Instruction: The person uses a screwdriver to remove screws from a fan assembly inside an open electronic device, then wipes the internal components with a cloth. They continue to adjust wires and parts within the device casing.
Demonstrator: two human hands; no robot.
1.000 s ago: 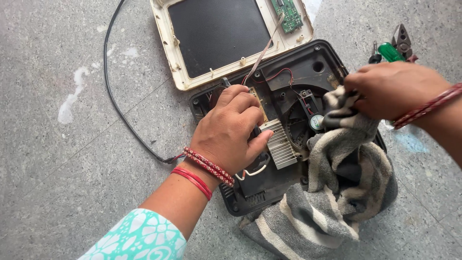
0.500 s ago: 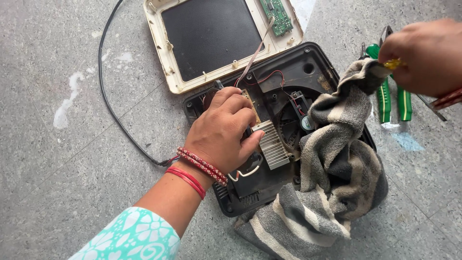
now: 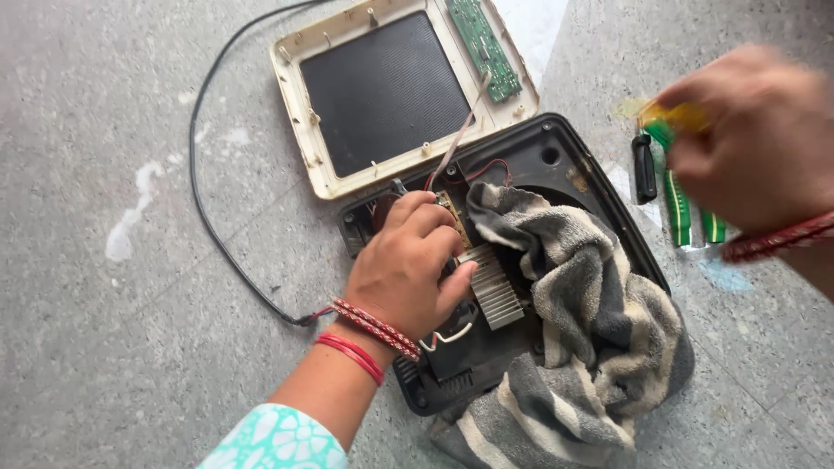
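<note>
A striped grey towel (image 3: pixel 591 347) lies in the opened black plastic appliance base (image 3: pixel 573 165); the cream lid panel (image 3: pixel 300 113) lies behind it, green-handled tools (image 3: pixel 678 208) to its right
</note>
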